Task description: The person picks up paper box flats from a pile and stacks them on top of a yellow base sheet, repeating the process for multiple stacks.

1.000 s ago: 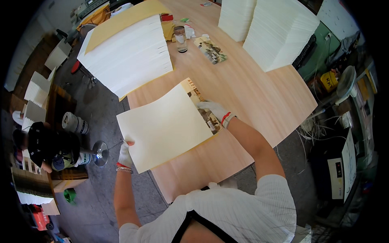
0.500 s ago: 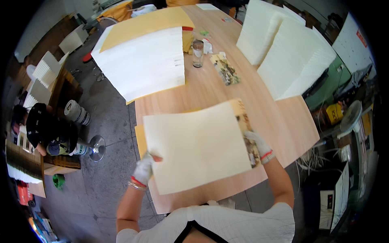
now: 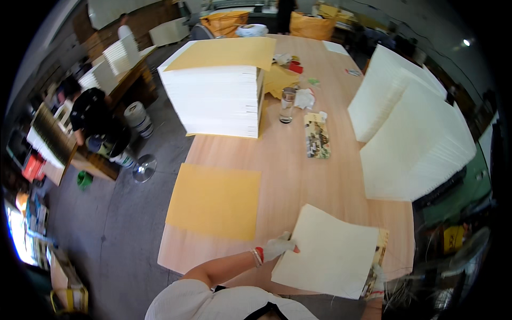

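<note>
A large cream-white sheet (image 3: 330,253) is held up in front of me, tilted over the right front edge of the table. Along its right side shows a strip of picture-printed card (image 3: 376,261). My left hand (image 3: 278,247), in a white knit glove with a red cuff, pinches the sheet's left edge, its bare thumb tip on top. At the right edge my right hand (image 3: 377,278), gloved as well, grips the sheet and printed strip; some of its fingers are hidden. A yellow sheet (image 3: 213,201) lies flat on the table to the left.
A tall stack of white sheets (image 3: 213,101) with yellow paper on top stands far left on the wooden table (image 3: 298,181). A glass of water (image 3: 287,104) and a printed card (image 3: 318,140) lie mid-table. White fanned stacks (image 3: 410,138) stand right. Another person (image 3: 98,117) works at left.
Both hands have carried the white sheet with its printed strip to the right, off the yellow sheet, which now shows in full. The view has turned toward the left and farther up.
</note>
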A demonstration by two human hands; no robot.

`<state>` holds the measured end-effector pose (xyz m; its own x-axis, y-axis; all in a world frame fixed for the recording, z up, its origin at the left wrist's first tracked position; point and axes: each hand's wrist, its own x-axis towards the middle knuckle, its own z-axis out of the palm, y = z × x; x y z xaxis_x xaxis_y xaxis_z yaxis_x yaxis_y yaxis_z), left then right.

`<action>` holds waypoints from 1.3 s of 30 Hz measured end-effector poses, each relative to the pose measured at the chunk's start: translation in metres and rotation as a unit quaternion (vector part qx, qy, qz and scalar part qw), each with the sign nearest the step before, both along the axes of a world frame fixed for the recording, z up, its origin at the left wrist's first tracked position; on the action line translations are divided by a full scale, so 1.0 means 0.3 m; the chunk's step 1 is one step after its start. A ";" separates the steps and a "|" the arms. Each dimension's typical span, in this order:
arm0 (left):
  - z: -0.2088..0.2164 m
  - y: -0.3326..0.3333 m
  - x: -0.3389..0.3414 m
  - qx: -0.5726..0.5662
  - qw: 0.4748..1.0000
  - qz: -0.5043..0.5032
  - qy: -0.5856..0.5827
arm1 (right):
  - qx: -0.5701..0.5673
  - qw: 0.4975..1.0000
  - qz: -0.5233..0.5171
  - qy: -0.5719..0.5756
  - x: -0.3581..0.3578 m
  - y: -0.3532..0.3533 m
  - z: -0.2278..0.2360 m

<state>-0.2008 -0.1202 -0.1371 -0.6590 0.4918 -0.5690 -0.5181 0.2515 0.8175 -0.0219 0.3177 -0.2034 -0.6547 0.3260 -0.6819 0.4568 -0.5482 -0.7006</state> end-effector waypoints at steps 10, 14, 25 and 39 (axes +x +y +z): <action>0.125 -0.077 -0.357 -0.332 0.852 -0.077 0.397 | 0.011 0.997 0.015 -0.078 -0.025 0.109 -0.110; 0.598 -0.315 -0.762 -0.398 0.458 0.224 0.763 | 0.007 0.997 0.024 -0.076 -0.046 0.129 -0.151; 0.847 -0.666 -1.082 -0.607 0.496 0.079 0.616 | 0.032 0.997 0.015 -0.065 0.020 0.167 -0.165; 0.829 -0.720 -1.151 -0.574 0.417 0.157 0.687 | 0.050 0.997 0.018 -0.051 0.031 0.200 -0.168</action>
<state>-0.5460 -0.3361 0.1115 -0.6796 0.1819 0.7106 0.0866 0.9819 -0.1685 -0.0124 0.3778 -0.2539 -0.5955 0.3735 -0.7113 0.5474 -0.4594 -0.6995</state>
